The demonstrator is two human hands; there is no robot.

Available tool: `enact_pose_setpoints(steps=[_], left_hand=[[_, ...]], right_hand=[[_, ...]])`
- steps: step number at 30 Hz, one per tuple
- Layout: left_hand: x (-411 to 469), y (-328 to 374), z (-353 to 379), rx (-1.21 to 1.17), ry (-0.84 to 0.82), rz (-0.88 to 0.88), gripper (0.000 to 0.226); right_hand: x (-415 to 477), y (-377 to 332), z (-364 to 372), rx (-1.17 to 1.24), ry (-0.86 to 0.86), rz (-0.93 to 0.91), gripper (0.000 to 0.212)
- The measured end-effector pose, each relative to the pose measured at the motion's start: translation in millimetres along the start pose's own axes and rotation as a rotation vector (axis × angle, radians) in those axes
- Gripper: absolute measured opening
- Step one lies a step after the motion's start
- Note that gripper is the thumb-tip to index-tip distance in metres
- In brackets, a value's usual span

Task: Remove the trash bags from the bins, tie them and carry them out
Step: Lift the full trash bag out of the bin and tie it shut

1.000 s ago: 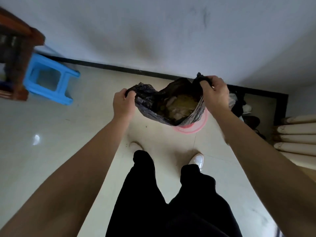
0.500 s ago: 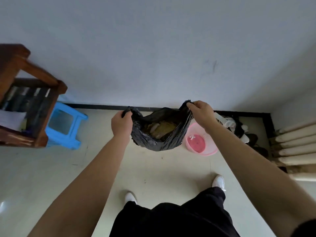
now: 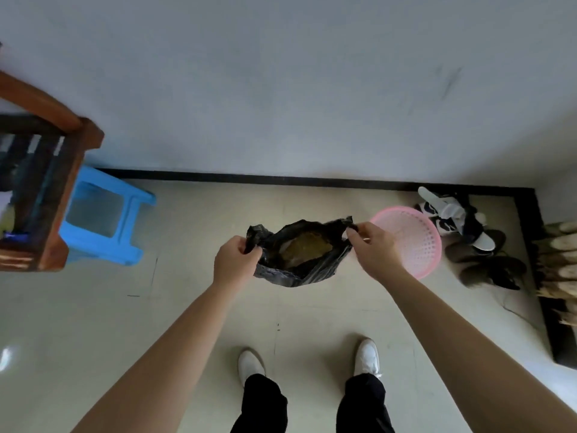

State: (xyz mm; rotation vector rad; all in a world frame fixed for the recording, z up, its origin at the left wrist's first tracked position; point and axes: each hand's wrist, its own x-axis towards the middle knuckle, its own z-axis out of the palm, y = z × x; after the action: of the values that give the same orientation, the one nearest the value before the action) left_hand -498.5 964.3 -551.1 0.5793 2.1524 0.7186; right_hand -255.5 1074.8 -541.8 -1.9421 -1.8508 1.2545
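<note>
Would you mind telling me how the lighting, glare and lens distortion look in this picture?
Head view: dim, even light, faint shadows; a glare patch on the floor at far left; the wide lens stretches the forearms toward the lower corners; the bag is fairly sharp.

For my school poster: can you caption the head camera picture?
Left hand and right hand hold a black trash bag open beside the pink bin.

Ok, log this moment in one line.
bag: held up, open, untied | left hand: grips one edge | right hand: pinches other edge | pink bin: on floor
</note>
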Motion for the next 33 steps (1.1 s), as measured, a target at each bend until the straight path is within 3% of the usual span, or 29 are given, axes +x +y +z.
enact_pose_setpoints(steps=[5, 9, 10, 12, 15, 19, 23, 27, 30, 33], left_hand=[[66.6, -122.2, 93.1, 0.153, -0.019, -0.071, 0.011], [107.9, -197.5, 158.9, -0.044, 0.083, -0.005, 0.008], [111.1, -207.3, 167.0, -0.089, 0.112, 0.039, 0.017], [110.4, -232.8, 183.0, -0.143, 0.13, 0.078, 0.055], [97.4, -276.3, 192.7, -0.012, 0.052, 0.038, 0.117], [90.9, -337.7, 206.6, 0.311, -0.138, -0.014, 0.142], [107.8, -349.3, 233.1, 0.311, -0.089, 0.159, 0.141], [152.2, -330.2, 267.8, 0.129, -0.029, 0.334, 0.121], [183.7, -298.5, 282.1, -0.019, -0.013, 0.484, 0.078], [219.6, -282.2, 289.5, -0.107, 0.073, 0.556, 0.068]], right_hand=[[70.7, 128.0, 108.9, -0.159, -0.086, 0.019, 0.027], [111.0, 210.8, 178.8, -0.087, -0.079, 0.007, 0.03], [112.1, 220.8, 187.4, -0.017, -0.05, -0.003, 0.034], [105.8, 245.1, 205.0, 0.103, -0.018, 0.002, 0.066], [80.8, 280.6, 219.0, -0.023, -0.04, -0.036, 0.117], [67.4, 328.7, 225.2, -0.252, 0.033, -0.155, 0.129], [81.7, 354.1, 228.4, -0.235, 0.113, -0.076, 0.144], [123.0, 377.5, 248.6, -0.26, -0.074, -0.077, 0.153], [167.0, 374.5, 271.5, -0.189, -0.138, -0.086, 0.143], [194.6, 346.8, 286.9, -0.054, -0.058, -0.255, 0.118]])
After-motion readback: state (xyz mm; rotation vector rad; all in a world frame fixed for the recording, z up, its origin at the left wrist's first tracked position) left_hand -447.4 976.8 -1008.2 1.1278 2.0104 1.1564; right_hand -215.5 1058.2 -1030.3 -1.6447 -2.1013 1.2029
